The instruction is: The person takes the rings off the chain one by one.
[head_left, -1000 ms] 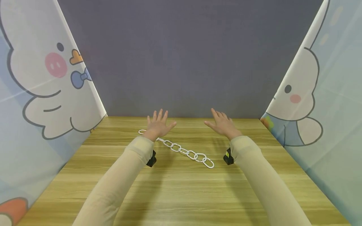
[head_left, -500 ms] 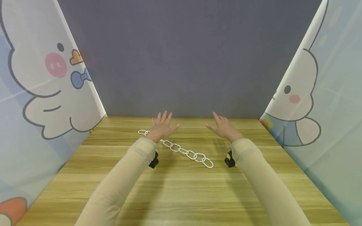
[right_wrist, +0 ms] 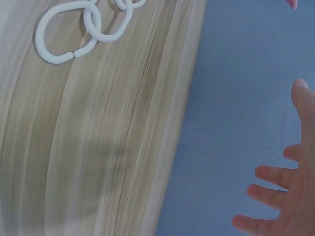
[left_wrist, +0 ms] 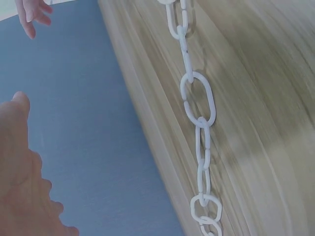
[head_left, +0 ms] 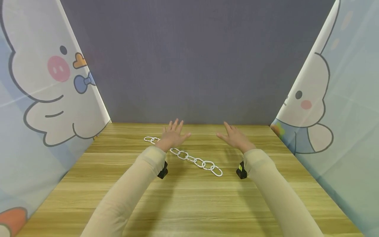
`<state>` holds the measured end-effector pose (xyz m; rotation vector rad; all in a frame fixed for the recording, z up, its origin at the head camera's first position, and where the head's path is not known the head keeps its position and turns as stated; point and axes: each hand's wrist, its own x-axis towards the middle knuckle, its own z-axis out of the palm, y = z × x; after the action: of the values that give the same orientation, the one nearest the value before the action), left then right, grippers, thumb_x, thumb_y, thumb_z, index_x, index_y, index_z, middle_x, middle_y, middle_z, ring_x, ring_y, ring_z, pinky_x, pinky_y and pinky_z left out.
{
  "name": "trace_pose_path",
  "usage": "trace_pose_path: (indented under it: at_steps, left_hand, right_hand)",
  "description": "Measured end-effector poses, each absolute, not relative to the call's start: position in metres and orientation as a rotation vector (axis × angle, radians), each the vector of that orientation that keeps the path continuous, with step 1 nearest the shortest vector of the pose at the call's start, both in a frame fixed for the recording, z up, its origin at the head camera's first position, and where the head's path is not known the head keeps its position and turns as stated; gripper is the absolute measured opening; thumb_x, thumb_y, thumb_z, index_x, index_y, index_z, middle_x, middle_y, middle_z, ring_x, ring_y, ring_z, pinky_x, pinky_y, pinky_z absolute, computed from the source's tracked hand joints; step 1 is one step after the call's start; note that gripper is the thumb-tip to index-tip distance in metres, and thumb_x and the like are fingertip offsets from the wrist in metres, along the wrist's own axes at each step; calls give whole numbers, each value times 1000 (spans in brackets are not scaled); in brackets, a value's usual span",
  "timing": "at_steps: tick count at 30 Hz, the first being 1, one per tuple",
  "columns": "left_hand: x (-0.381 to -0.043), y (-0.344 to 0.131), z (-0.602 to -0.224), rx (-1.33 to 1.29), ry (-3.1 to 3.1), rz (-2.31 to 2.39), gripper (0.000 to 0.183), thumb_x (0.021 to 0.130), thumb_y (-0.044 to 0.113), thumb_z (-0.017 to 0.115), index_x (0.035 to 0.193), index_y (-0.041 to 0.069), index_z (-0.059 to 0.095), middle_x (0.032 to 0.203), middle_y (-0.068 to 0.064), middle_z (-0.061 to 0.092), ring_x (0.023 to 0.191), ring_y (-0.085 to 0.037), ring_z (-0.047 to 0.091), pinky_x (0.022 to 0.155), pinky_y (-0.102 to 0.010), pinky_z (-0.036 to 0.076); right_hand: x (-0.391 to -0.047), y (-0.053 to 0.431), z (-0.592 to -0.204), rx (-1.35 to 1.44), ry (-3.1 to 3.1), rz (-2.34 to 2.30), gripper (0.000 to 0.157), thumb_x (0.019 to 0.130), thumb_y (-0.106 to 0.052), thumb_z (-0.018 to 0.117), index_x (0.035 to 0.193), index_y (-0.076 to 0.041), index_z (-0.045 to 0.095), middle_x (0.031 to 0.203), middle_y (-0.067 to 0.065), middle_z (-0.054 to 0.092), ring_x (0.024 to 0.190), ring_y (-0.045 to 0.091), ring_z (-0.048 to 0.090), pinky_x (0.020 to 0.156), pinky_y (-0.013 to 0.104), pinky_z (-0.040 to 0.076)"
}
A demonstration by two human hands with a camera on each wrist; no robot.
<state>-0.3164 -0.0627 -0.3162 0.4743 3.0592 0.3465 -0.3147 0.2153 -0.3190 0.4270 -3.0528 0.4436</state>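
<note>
A white plastic link chain lies diagonally on the wooden table, from back left toward the front middle. My left hand is held over the chain with its fingers spread and hides a few links in the head view. To the right of the chain, my right hand hovers palm down, fingers extended, holding nothing. The left wrist view shows the oval links hooked one through another, with the left hand off to the side. In the right wrist view, the end link has a small gap.
The wood-grain table ends at a dark grey panel behind it. Pale cloth walls with cartoon animals stand at the left and right. A black wrist camera hangs under the right sleeve.
Both hands have drifted slightly right and nearer in the head view, the left more than the right. More links at the chain's far left end show now. The chain lies as before.
</note>
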Motion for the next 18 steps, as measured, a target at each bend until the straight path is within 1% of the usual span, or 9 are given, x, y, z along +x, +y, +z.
trace_pose_path:
  at_steps: [2,6,11,15,18]
  left_hand:
    - [-320,-63,-321,501,3066,373,82,89,68,15,148,15,-5,152,-11,-9,135,-34,-11,105,-55,-6]
    - [-321,-62,-325,516,3064,383,82,89,68,16,148,15,-4,152,-12,-9,135,-35,-11,104,-55,-6]
    - [-316,-57,-325,506,3064,330,77,93,62,22,148,14,-2,152,-11,-8,136,-33,-9,106,-52,-4]
    - [-315,-55,-328,519,3063,310,76,94,60,23,148,14,-2,152,-11,-7,136,-34,-7,106,-53,-2]
    - [-314,-54,-329,528,3055,317,76,94,60,23,148,14,-2,151,-11,-8,136,-34,-7,106,-54,-2]
  right_hand:
    - [-314,217,-321,426,-3058,477,81,95,-54,36,146,0,4,145,29,16,130,47,18,104,57,16]
    - [-312,219,-323,427,-3053,508,83,94,-57,35,146,0,5,146,28,15,130,46,17,104,57,16]
    - [-308,222,-326,430,-3049,494,88,90,-64,33,146,0,7,145,28,17,129,46,21,102,58,20]
    - [-306,223,-329,420,-3046,485,86,92,-61,35,146,0,9,143,31,21,127,48,24,100,60,23]
    - [-305,224,-332,418,-3050,490,86,92,-60,36,146,0,8,142,30,23,126,47,26,100,59,24]
